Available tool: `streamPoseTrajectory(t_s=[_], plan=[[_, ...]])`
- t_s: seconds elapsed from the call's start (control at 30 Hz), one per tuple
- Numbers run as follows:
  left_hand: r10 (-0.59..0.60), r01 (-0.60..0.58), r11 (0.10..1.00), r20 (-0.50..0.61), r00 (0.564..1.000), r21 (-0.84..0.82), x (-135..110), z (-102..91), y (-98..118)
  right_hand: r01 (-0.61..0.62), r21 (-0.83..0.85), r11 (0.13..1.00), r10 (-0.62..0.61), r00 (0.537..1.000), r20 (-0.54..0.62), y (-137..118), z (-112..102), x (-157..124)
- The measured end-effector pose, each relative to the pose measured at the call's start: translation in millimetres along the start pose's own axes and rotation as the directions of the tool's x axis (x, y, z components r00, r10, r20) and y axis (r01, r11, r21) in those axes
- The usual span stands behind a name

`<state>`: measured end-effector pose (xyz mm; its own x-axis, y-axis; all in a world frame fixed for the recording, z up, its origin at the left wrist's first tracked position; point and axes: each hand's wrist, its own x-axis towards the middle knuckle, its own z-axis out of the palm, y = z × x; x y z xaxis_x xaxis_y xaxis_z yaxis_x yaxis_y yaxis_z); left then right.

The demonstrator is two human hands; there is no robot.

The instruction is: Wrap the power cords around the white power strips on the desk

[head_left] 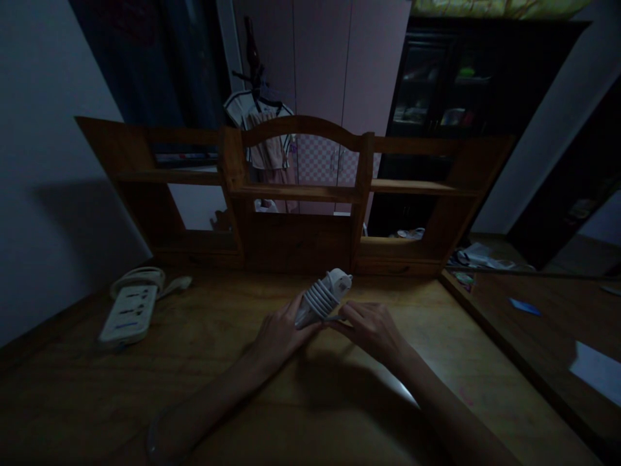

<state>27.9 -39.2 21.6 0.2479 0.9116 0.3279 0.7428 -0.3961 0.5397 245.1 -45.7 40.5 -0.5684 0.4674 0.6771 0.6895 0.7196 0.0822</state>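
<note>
Above the middle of the wooden desk I see a white charger-like plug (pixel 342 281) with its grey-white cable (pixel 321 299) wound round it in several turns. My left hand (pixel 281 330) is closed round the lower end of this bundle, which tilts up to the right. Just right of it, the fingers of my right hand (pixel 371 327) pinch a loose stretch of the cable close to the coils. The exact kind of device is hard to tell in the dim light, and its lower end is partly hidden by my left hand.
On the desk's left lies a white power strip (pixel 130 314) with its cord coiled behind it. A wooden shelf unit (pixel 298 192) spans the desk's back edge. To the right, past a raised wooden edge, a lower surface holds white paper (pixel 599 369) and a blue card (pixel 524 307).
</note>
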Motion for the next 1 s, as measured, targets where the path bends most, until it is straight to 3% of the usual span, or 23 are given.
streamPoseTrajectory(t_s=[0.17,0.33,0.47,0.63,0.73,0.83,1.0], plan=[[0.105,-0.104,0.994,0.073,0.992,-0.022,2.2,-6.0,-3.7,-0.045,0.0,0.999,0.045,0.999,-0.008,1.9,0.8,-0.3],[0.256,-0.23,0.96,0.171,0.951,-0.16,3.3,-15.4,-8.7,-0.097,0.004,0.995,0.097,0.995,0.011,4.6,0.3,-1.2],[0.247,-0.199,0.935,0.136,0.959,-0.295,9.3,-18.5,-9.5,-0.062,-0.008,0.998,0.062,0.998,0.02,3.7,0.5,-1.4],[0.264,-0.156,0.896,0.215,0.94,-0.415,13.9,-18.7,-6.9,-0.035,-0.006,0.999,0.035,0.997,0.068,0.1,1.1,-2.2],[0.251,-0.201,0.941,0.165,0.954,-0.271,11.0,-14.9,-6.5,0.0,-0.026,1.0,0.005,0.987,0.159,-1.5,4.1,-2.2],[0.236,-0.238,0.971,0.108,0.966,0.007,9.4,-11.8,-10.1,-0.001,-0.024,1.0,0.006,0.978,0.209,-1.1,8.8,-1.6],[0.186,-0.184,0.923,0.024,0.982,0.337,13.5,-13.3,-19.9,-0.083,-0.018,0.996,0.085,0.965,0.246,4.4,12.1,-1.8]])
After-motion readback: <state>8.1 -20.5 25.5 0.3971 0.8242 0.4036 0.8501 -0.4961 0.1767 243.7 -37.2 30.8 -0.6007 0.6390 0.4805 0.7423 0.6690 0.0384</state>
